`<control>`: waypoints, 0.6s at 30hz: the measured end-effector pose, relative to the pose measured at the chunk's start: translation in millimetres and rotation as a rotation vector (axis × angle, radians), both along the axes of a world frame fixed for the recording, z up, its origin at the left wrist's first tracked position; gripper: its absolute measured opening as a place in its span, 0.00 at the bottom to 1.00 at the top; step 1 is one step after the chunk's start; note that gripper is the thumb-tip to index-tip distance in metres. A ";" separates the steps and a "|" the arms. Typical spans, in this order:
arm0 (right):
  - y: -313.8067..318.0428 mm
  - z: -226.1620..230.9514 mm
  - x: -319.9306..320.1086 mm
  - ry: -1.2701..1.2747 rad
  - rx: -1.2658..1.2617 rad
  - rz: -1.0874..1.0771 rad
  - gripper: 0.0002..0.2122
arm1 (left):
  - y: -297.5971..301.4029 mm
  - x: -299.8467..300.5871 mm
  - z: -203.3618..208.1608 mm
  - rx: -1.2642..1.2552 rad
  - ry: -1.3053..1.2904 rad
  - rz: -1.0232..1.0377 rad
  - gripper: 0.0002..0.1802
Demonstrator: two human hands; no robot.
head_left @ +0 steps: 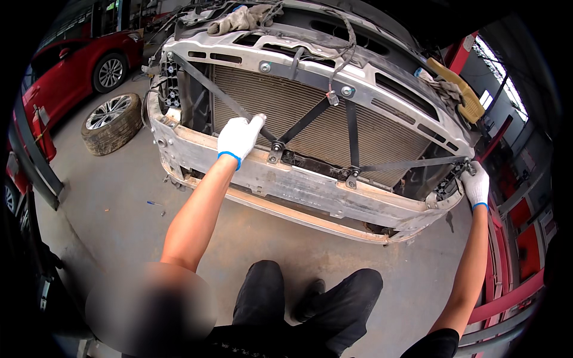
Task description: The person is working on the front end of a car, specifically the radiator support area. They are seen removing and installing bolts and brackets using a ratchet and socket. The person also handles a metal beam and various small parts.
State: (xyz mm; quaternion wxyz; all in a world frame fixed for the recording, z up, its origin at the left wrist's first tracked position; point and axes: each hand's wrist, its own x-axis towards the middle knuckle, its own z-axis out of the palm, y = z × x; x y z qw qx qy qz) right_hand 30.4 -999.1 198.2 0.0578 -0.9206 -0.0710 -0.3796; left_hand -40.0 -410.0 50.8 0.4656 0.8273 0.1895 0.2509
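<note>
My left hand (237, 138), in a white knit glove with a blue cuff, is closed at the lower part of a flat diagonal metal brace (209, 85), above the silver bumper beam (286, 186). Its curled fingers are partly hidden, and the thumb points up along the brace. At the right end of the car's front frame, my right hand (476, 186), gloved the same way, is closed by the black slotted bracket (447, 186). A small dark part shows at its fingertips, too small to name. Behind the black braces (353, 134) stands the radiator (268, 98).
A loose wheel (112, 126) lies on the grey floor at the left, near a red car (77, 74). Work gloves (242, 21) and a wiring harness with a hanging connector (332, 97) lie over the upper frame. A yellow tray-like piece (462, 92) sits at the far right.
</note>
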 end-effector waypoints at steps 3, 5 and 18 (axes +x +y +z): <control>-22.9 -6.9 10.4 0.600 1.197 0.465 0.10 | 6.4 2.0 -2.3 0.054 0.037 -0.014 0.38; -34.2 -13.4 26.0 0.383 1.063 0.421 0.12 | 5.6 1.1 -0.1 0.062 0.024 -0.036 0.40; 4.6 -14.8 -2.1 -0.009 0.610 0.119 0.16 | -0.7 -5.1 3.0 0.066 0.041 -0.033 0.41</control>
